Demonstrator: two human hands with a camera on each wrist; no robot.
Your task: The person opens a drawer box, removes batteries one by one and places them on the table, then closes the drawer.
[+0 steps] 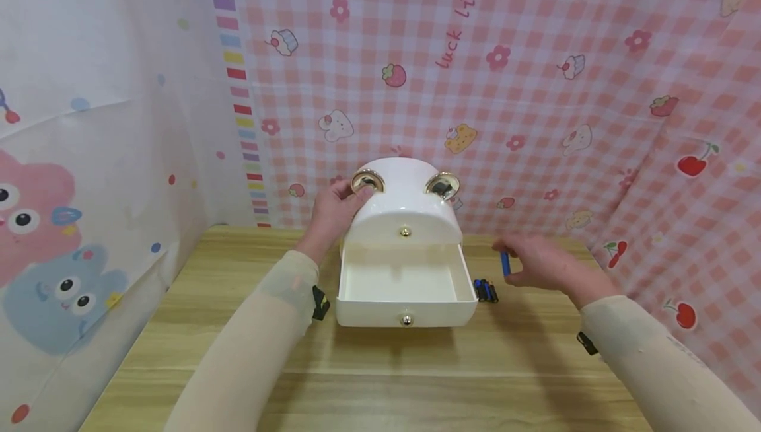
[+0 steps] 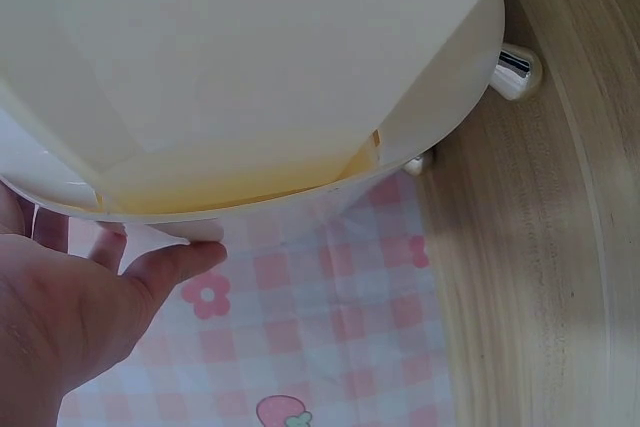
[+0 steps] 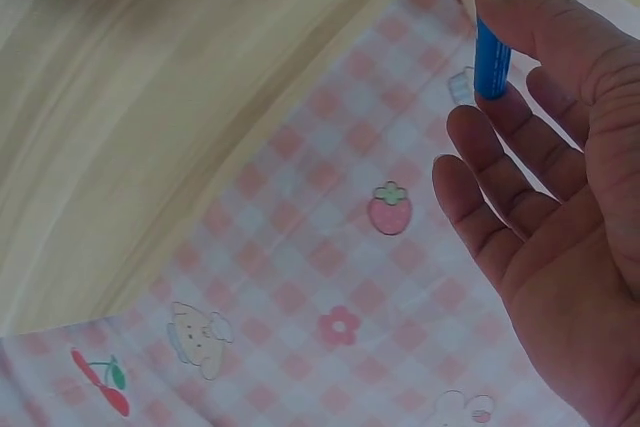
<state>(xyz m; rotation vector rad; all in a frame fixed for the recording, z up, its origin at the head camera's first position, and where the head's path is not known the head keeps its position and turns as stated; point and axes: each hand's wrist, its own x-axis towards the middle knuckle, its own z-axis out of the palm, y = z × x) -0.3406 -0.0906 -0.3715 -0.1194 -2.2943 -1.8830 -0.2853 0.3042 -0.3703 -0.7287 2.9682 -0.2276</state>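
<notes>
A white drawer box (image 1: 404,184) with two gold-rimmed round ornaments on top stands on the table. Its lower drawer (image 1: 368,314) is pulled out, and nothing lies inside; the upper drawer (image 1: 380,230) is closed. My left hand (image 1: 334,215) grips the box at its left ornament (image 1: 368,181), thumb in front and fingers partly hidden behind. To the right of the box, my right hand (image 1: 543,261) pinches a blue battery (image 3: 491,59) upright between thumb and finger, raised above the table. Several dark and blue batteries (image 1: 485,291) lie close to the drawer's right side.
The box rests on a wood-grain table (image 1: 392,386). Behind it hangs a pink checked cloth (image 1: 505,95), which also runs along the right side. A white cloth with cartoon figures (image 1: 119,174) closes off the left.
</notes>
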